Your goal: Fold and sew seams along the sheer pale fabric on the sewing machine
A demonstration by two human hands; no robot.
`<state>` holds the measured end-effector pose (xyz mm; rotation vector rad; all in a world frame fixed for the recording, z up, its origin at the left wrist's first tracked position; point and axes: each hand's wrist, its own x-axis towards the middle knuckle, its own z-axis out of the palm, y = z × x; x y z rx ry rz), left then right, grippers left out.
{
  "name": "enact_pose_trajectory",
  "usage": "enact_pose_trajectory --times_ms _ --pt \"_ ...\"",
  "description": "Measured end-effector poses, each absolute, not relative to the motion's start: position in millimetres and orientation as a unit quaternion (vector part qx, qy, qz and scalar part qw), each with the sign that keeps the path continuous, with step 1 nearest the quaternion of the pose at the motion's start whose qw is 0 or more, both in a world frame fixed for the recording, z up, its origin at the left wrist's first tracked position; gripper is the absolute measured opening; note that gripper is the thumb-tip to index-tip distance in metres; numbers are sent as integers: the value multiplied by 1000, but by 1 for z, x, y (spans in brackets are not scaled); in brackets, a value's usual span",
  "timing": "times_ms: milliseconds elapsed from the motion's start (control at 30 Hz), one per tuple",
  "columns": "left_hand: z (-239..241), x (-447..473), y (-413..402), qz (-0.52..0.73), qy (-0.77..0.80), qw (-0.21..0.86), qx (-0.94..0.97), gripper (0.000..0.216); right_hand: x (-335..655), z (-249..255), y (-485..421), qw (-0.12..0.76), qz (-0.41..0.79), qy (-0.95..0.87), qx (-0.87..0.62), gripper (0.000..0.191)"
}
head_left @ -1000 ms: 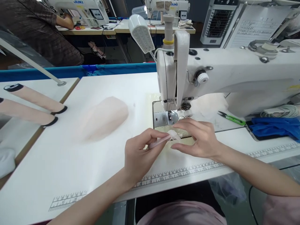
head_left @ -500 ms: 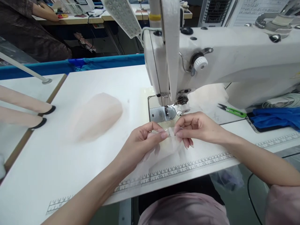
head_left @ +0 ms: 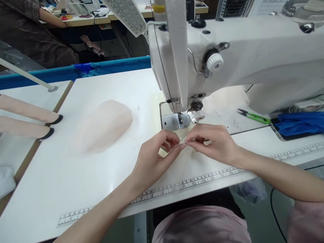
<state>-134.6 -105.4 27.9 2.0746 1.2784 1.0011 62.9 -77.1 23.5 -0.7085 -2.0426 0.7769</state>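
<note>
My left hand [head_left: 155, 153] and my right hand [head_left: 212, 141] meet fingertip to fingertip just in front of the needle plate [head_left: 176, 120] of a white sewing machine [head_left: 227, 57]. Both pinch the top edge of a thin, sheer pale fabric piece [head_left: 183, 162] that hangs down onto the white table [head_left: 83, 175]. The fingers of both hands are closed on that edge. A heap of the same pale sheer fabric [head_left: 103, 125] lies on the table to the left, apart from my hands.
Green thread snips [head_left: 253, 116] and a blue cloth [head_left: 300, 123] lie to the right under the machine arm. Two pale tubes with black caps [head_left: 27, 118] rest at the left edge. A ruler strip [head_left: 192, 184] runs along the table front. Another person [head_left: 32, 30] sits at the far left.
My hands have drawn together and slightly up toward the needle plate, pinching the fabric edge between them. The view has tipped closer to the machine.
</note>
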Motion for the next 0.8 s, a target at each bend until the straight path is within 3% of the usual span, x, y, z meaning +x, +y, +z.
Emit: enact_pose_trajectory --times_ms 200,367,500,800 --pt "26 -132 -105 342 478 342 733 11 62 24 -78 417 270 -816 -297 5" --pt "21 -130 -109 348 501 250 752 4 62 21 -79 425 274 -808 -303 4" --pt "18 -131 -109 366 483 168 778 13 62 18 -78 432 298 -798 -298 7" --pt "14 -132 -107 380 452 110 800 7 62 16 -78 420 291 -803 -306 8"
